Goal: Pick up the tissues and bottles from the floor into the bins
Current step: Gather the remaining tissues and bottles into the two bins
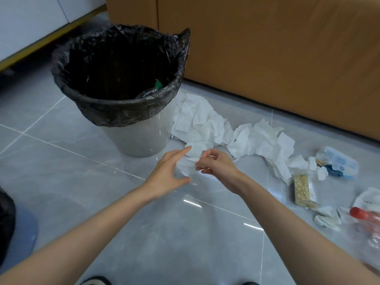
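A grey bin (135, 138) lined with a black bag stands at the upper left; a green-capped bottle (158, 84) lies inside it. White tissues (197, 122) are heaped on the floor right of the bin, and more tissues (265, 140) trail to the right. My right hand (218, 167) pinches a small white tissue (186, 167) in front of the bin. My left hand (170, 171) is beside it with fingers spread, touching the same tissue. A red-capped bottle (368, 221) lies at the far right edge, blurred.
A wooden cabinet (277, 48) runs along the back. A clear packet of grain (302, 191), a blue-and-white wrapper (339, 161) and small tissue scraps (327, 218) lie at the right. Another black bag (6, 227) shows at the left edge.
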